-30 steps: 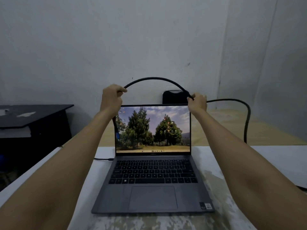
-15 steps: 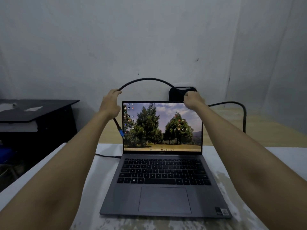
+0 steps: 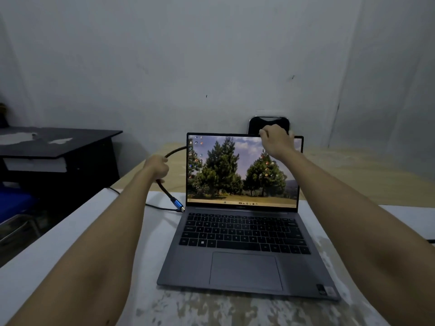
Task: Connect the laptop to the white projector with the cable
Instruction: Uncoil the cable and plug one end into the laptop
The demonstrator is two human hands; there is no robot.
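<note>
Black braided cable (image 3: pixel 167 189) with a blue-collared plug (image 3: pixel 177 204) is being steered toward the left edge of the grey laptop (image 3: pixel 244 245).

The left hand (image 3: pixel 157 166) is closing around the cable a little above the plug, probably so the tip hangs free and can be aimed at a side port; the plug is hovering just beside the rear left corner, close to a thinner lead (image 3: pixel 160 207) already running there. The right hand (image 3: pixel 275 142) is reaching over the top of the lid, fingers curled, though whether it is gripping anything I cannot tell; it is probably feeding slack. No white projector is showing, only a dark object (image 3: pixel 256 124) behind the screen. The white table (image 3: pixel 70 234) is leaving open room left of the laptop, though its edge is falling away toward a black desk (image 3: pixel 58 147).
</note>
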